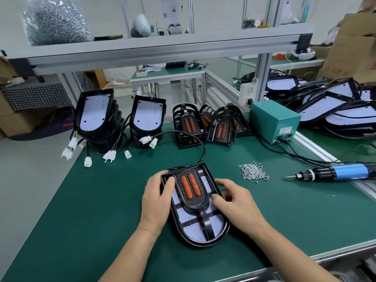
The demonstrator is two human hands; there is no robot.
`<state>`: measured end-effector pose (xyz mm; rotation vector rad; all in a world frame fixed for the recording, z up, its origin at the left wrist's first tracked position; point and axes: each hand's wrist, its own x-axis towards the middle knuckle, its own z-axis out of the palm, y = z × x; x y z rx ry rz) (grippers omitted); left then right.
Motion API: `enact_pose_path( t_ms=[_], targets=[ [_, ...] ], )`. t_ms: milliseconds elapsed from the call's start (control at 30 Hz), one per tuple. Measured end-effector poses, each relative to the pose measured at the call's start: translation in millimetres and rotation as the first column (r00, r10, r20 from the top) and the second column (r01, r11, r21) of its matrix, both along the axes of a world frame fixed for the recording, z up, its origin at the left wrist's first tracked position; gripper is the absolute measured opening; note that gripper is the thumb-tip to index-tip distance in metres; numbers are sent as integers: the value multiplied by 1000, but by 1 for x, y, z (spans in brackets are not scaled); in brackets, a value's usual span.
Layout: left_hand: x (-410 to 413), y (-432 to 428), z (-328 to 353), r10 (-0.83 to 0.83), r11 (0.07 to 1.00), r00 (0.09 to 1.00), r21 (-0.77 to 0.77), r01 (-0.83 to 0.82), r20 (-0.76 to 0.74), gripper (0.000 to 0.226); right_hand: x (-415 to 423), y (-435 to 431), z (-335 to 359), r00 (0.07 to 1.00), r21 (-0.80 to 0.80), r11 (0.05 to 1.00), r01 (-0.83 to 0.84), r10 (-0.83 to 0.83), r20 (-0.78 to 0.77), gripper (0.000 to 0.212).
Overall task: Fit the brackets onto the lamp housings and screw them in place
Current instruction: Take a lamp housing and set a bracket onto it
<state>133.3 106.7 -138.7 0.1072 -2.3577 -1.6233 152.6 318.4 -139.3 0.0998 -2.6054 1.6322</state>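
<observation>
- The lamp housing (pixel 200 231) lies flat on the green surface (pixel 101 200), straight in front of the person and between both hands.
- Its long axis runs from near to far, with the far end leaning a little left. The rounded end points at the person; the square end faces away, and a black cable (pixel 200 143) loops out from it.
- The bracket (pixel 191 190) sits on the housing's far half, lined up with the same axis. Its two orange strips run lengthwise and its narrow stem points toward the person.
- The left hand (pixel 157 200) grips the housing's far left rim, fingers curled over the edge.
- The right hand (pixel 236 202) holds the right rim with curled fingers, thumb against the bracket's right side.
- A small heap of screws (pixel 253 171) lies to the right, well apart from the housing. Beyond it an electric screwdriver (pixel 329 173) lies on its side, tip pointing left.
- Stacked housings (pixel 95 117) and stacked brackets (pixel 189 123) stand along the far edge.
</observation>
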Motion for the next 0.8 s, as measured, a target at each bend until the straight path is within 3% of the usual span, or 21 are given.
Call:
enact_pose_path(
  t_ms=[67,167,333,533,633,733,800],
  targets=[
    [2,1,-1,-7,999,999,-52,5,-46,53,-1,0,-1,1000,6,1000,21,-21,-1,26],
    [4,3,-2,-60,998,998,14,60,13,69,0,-2,-1,999,16,999,41,-41,-12,25],
    [-5,6,-1,-153,986,987,72,149,42,30,-4,-4,-3,996,64,994,88,-88,-11,23],
    [-14,5,-3,-93,995,993,50,90,67,42,-7,-5,1,992,69,991,118,-115,-45,14],
    [-13,4,-4,-80,997,995,14,79,64,40,-10,3,2,979,106,979,172,-158,-129,23],
    [-14,5,-4,-86,996,995,19,85,55,32,-22,32,5,941,211,930,300,-253,-224,11],
    [-14,5,-4,-88,996,995,8,88,36,36,-31,60,8,932,363,860,358,-307,-191,12]
  ],
)
